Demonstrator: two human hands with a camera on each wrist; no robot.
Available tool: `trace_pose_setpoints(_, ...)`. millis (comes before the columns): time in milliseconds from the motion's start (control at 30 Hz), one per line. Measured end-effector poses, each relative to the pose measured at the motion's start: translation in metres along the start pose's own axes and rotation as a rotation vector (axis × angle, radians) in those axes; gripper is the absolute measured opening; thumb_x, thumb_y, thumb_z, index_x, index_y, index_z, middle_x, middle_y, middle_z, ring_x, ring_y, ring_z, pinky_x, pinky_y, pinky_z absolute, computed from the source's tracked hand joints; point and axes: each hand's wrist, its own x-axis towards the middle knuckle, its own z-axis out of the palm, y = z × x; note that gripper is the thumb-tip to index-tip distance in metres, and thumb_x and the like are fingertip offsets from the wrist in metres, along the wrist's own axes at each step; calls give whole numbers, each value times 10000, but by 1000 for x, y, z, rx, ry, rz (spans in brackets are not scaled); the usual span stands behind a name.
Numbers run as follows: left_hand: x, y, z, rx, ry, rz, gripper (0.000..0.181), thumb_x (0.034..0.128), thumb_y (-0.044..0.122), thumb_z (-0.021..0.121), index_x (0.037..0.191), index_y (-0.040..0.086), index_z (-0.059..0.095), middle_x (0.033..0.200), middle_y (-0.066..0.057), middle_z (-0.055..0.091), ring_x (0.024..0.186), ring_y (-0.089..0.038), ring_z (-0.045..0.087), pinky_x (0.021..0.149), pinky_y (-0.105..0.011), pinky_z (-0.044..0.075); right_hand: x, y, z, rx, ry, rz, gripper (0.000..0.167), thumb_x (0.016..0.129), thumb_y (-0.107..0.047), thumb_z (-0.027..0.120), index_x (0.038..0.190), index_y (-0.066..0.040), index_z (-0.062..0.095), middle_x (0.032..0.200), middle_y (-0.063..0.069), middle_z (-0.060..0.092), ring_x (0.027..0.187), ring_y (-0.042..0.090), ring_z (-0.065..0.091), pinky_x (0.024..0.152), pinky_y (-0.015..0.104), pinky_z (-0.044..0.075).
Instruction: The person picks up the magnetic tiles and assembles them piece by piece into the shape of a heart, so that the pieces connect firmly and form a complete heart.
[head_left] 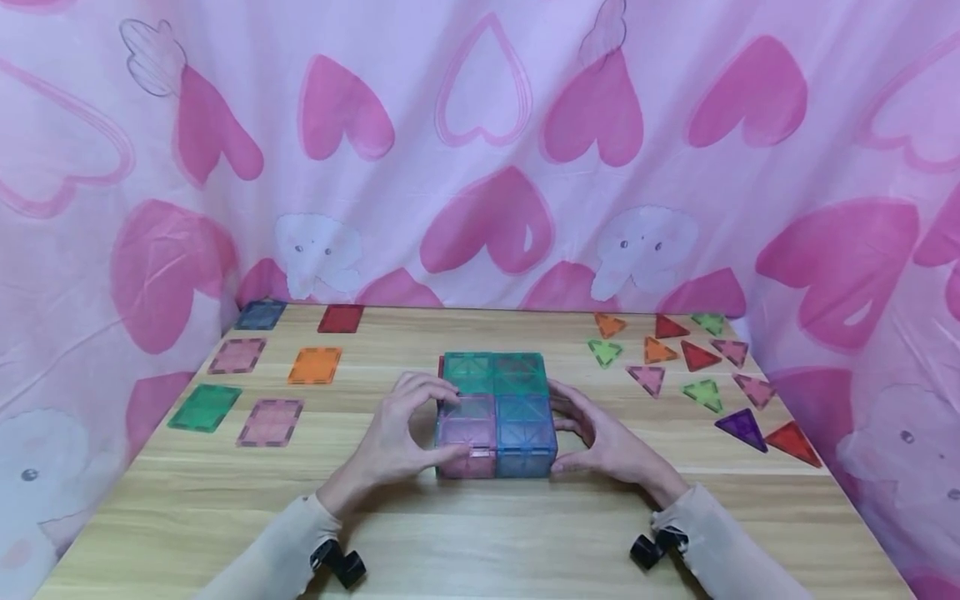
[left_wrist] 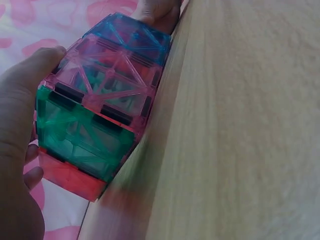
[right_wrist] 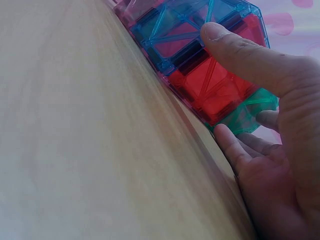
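A low box of see-through magnetic tiles stands mid-table, its top showing two green, one pink and one blue square. My left hand grips its left side, thumb at the pink front tile and fingers at the top left edge. At the other side my right hand holds the box, its thumb on the blue front tile and its other fingers by the red and green side tiles. Green and red side tiles also show in the left wrist view. The box's back is hidden.
Several square tiles, among them an orange one and a green one, lie flat at the left. Several triangle tiles, including a purple one, lie at the right. A pink heart-patterned curtain surrounds the wooden table.
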Motion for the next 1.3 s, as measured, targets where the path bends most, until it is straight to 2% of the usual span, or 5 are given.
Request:
trace_pose_setpoints(167,-4,-6,6,-82,-13,-60,901,744,484,1041,1498,189,646,1641,-10,528,1520,-262,428,1202,-652,436,0,0,-1,9,0,-7,1169,887,39,913,1787,-135,187,1802,211,277,1600,236,417,1233,283,454)
trace_pose_setpoints(400,-11,-11,14,-225,-90,-265,1563,683,457,1080,1800,297,-2,1868,-78,69,1667,-387,286,1302,-651,308,0,0,-1,10,-11,-12,1170,894,37,909,1788,-126,173,1805,218,263,1606,238,411,1240,292,449)
trace_pose_setpoints(567,-11,-15,16,-167,-175,-330,1604,686,513,1066,1790,320,-81,1874,-51,52,1699,-335,188,1320,-652,241,1,1,1,-4,-8,-49,1159,897,65,892,1788,-121,174,1802,215,281,1618,230,401,1265,281,412)
trace_pose_setpoints(967,-17,-29,3,-227,-159,-348,1660,644,477,1106,1766,432,-117,1840,72,224,1665,-260,297,1319,-661,260,23,-3,45,-267,122,18,1232,921,-274,954,1803,-302,94,1845,-13,232,1638,231,383,1278,254,353)
trace_pose_setpoints(1300,-12,-57,-18,-103,-95,-373,1461,734,511,1053,1800,336,70,1830,-26,291,1668,-351,305,1315,-694,262,67,4,47,-248,179,3,1245,885,-271,983,1799,-304,137,1813,-3,323,1632,238,403,1257,319,421)
